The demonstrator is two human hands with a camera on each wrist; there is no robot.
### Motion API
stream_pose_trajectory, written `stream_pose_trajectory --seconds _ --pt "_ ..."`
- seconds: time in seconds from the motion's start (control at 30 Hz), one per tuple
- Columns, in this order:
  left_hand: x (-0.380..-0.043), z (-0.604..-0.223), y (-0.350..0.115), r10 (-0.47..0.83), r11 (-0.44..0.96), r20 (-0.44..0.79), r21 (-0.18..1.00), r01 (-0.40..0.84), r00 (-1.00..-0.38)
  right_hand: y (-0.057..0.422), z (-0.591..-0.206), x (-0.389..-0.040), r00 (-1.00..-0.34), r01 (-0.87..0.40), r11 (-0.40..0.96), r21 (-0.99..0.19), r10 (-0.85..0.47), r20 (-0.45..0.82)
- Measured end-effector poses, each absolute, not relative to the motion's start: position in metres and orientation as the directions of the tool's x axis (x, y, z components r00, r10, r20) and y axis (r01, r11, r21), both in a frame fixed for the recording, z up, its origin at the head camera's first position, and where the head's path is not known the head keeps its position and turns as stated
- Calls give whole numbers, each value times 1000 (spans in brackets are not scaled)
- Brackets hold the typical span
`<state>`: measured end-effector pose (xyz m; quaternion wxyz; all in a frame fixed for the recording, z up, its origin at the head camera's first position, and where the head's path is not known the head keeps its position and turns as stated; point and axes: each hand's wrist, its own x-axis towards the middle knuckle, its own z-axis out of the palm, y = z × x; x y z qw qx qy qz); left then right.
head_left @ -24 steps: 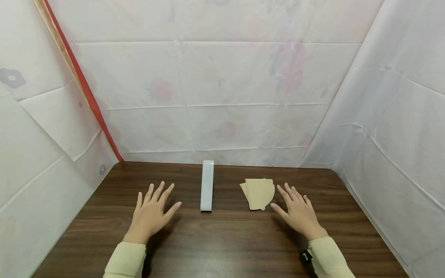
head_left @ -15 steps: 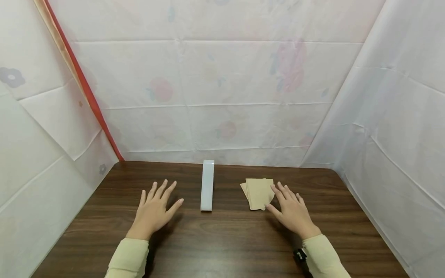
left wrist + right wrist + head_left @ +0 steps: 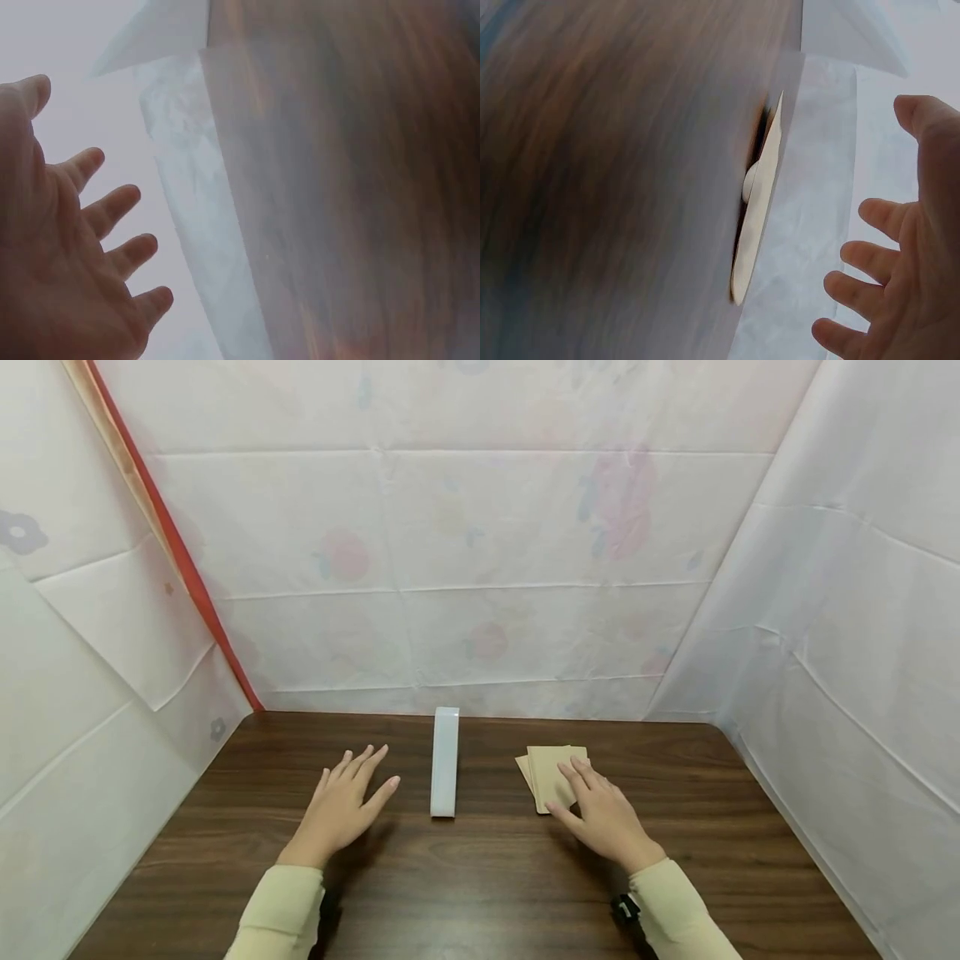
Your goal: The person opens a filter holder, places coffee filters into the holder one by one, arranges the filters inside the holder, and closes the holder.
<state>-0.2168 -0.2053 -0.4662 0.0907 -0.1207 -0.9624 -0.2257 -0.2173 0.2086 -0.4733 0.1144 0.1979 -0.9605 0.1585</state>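
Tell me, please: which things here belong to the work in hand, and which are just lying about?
Probably the work:
tan flat pieces, right fingers above them
white strip, nearest the left fingers

Probably only surroundings:
dark table
patterned sheets
red strip
black item at the right wrist

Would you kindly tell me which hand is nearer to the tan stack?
Right: the right hand has its fingers over the right side of the tan stack, while the left hand is left of it, beyond the white strip.
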Motion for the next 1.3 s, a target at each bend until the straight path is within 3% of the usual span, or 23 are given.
stream_pose_trajectory --seconds 0.4,0.8,1.0,1.3 --pt "-233 -467 -197 236 765 230 554 327 -944 178 -472 -221 -877 -472 831 -295 -410 250" --pt "-245 -472 -190 250 747 225 574 336 -942 144 -474 -224 -842 -535 799 -274 -477 254" --pt "-254 -472 -188 276 685 201 645 338 -940 127 -472 -225 -839 -543 791 -281 -495 226" --pt "-269 -468 -179 258 593 149 755 278 -955 103 -471 -231 -851 -525 783 -332 -483 207"
